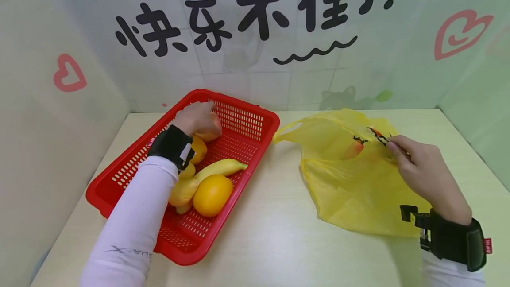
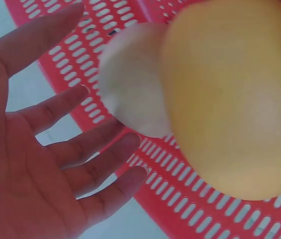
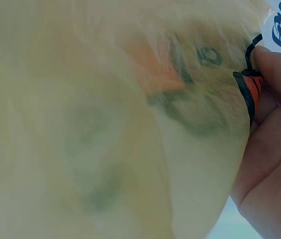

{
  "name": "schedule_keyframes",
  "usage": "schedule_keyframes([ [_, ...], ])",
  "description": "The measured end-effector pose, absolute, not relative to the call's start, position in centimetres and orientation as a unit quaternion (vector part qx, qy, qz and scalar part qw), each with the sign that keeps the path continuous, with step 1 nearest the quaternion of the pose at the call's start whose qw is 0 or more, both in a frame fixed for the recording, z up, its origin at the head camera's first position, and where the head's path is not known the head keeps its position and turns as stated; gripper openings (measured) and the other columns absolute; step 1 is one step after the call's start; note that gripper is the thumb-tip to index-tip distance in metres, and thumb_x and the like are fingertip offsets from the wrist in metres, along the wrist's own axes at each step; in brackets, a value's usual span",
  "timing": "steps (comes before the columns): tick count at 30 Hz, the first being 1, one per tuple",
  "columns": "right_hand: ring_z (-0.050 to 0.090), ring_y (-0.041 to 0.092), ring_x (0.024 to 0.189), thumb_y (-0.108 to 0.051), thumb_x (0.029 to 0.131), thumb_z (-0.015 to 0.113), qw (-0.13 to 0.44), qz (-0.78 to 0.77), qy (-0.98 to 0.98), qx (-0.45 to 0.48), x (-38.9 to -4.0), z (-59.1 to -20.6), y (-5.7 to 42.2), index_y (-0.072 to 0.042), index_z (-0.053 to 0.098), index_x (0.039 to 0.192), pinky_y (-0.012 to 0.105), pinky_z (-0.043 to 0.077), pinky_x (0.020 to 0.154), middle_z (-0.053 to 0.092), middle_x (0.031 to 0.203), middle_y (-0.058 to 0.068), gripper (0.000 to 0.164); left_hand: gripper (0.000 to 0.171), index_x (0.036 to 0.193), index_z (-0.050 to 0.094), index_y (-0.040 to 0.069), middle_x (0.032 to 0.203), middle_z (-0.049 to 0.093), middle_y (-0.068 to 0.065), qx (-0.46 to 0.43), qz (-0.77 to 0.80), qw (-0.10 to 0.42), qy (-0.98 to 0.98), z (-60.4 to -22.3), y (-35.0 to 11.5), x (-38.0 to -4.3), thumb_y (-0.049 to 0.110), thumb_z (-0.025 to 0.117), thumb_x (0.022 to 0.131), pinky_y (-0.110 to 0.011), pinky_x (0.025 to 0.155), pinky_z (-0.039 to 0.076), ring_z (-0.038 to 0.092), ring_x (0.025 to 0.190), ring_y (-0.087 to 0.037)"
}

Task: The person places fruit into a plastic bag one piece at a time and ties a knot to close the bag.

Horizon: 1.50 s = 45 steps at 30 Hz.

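Note:
My left hand [image 1: 195,118] is inside the red basket [image 1: 255,152], over a pinkish round fruit [image 1: 214,131] at the far end. In the left wrist view its fingers are spread and loosely bent, fingertips right at a pale round fruit [image 2: 133,82]; a large yellow-orange fruit [image 2: 234,99] sits beside that one. At the right, my right hand [image 1: 428,169] pinches the edge of a thin yellow plastic bag [image 1: 358,203] between thumb and fingers. Carrot-like orange and dark print [image 1: 356,147] shows on the bag, which looks limp and partly spread.
Nearer in the basket lie a banana [image 1: 225,167], an orange [image 1: 213,195] and several other yellow fruits, partly behind my left forearm. A pale table [image 1: 275,242] carries basket and bag. Behind stands a white wall sheet [image 1: 255,87] with black lettering; side panels flank the table.

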State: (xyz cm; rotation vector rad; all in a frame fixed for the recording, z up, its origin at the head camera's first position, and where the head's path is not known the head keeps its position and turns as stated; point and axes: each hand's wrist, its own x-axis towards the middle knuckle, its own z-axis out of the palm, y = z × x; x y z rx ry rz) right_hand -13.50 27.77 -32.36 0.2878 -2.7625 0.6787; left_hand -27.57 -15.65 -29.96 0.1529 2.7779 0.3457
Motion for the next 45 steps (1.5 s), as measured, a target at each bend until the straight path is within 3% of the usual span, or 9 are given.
schedule_keyframes([
  [5,0.038,0.006,0.056,-0.011,0.102,0.050,0.142,0.233,-0.957,0.103,-13.7,-32.1,27.8,0.001,0.065,0.101,0.022,0.030,0.055,0.057,0.073,0.009,0.019,0.075,0.147,0.039,0.012,0.140,0.047,-0.022,0.047,0.110,0.174,0.978,-30.6,-16.4,-27.7,0.027,0.072,0.082,-0.062,0.102,0.042,0.043,0.122,-0.042],
  [9,0.039,0.007,0.057,-0.011,0.102,0.050,0.131,0.237,-0.958,0.097,-13.8,-32.0,27.7,0.001,0.065,0.102,0.023,0.030,0.054,0.058,0.075,0.009,0.019,0.079,0.151,0.034,0.011,0.141,0.037,-0.027,0.032,0.106,0.175,0.978,-31.2,-16.7,-27.5,0.027,0.074,0.085,-0.063,0.105,0.040,0.037,0.125,-0.045],
  [15,0.039,0.008,0.058,-0.011,0.102,0.050,0.129,0.232,-0.959,0.094,-13.8,-32.0,27.8,0.002,0.065,0.102,0.024,0.031,0.055,0.057,0.074,0.009,0.019,0.086,0.154,0.025,0.012,0.145,0.029,-0.029,0.002,0.148,0.183,0.972,-31.5,-17.0,-27.3,0.025,0.075,0.086,-0.060,0.105,0.043,0.041,0.120,-0.045],
  [20,0.039,0.009,0.057,-0.011,0.102,0.050,0.126,0.233,-0.960,0.091,-13.7,-32.0,27.9,0.002,0.065,0.103,0.024,0.030,0.055,0.057,0.074,0.009,0.019,0.088,0.156,0.021,0.012,0.153,0.027,-0.027,0.005,0.147,0.189,0.971,-31.4,-16.7,-27.4,0.024,0.074,0.087,-0.062,0.112,0.034,0.033,0.132,-0.046],
  [28,0.039,0.008,0.057,-0.011,0.102,0.050,0.128,0.236,-0.959,0.089,-13.6,-32.1,27.9,0.002,0.065,0.103,0.024,0.030,0.054,0.057,0.074,0.009,0.020,0.089,0.156,0.018,0.011,0.149,0.036,-0.026,0.008,0.104,0.170,0.980,-31.5,-15.9,-27.4,0.022,0.073,0.088,-0.061,0.113,0.033,0.040,0.129,-0.047],
  [39,0.039,0.008,0.058,-0.011,0.102,0.051,0.128,0.232,-0.960,0.090,-13.5,-32.2,28.0,0.002,0.065,0.103,0.024,0.031,0.054,0.057,0.074,0.009,0.019,0.075,0.149,0.034,0.005,0.135,0.050,-0.028,0.025,0.039,0.117,0.992,-32.1,-15.1,-27.2,0.027,0.072,0.088,-0.059,0.107,0.042,0.050,0.114,-0.047],
  [45,0.038,0.008,0.056,-0.011,0.102,0.050,0.131,0.234,-0.959,0.094,-13.4,-32.4,28.0,0.002,0.065,0.102,0.024,0.030,0.054,0.057,0.074,0.009,0.019,0.076,0.150,0.034,0.004,0.130,0.054,-0.026,0.040,0.042,0.090,0.994,-32.5,-14.9,-27.3,0.028,0.071,0.087,-0.055,0.102,0.048,0.054,0.108,-0.043],
])
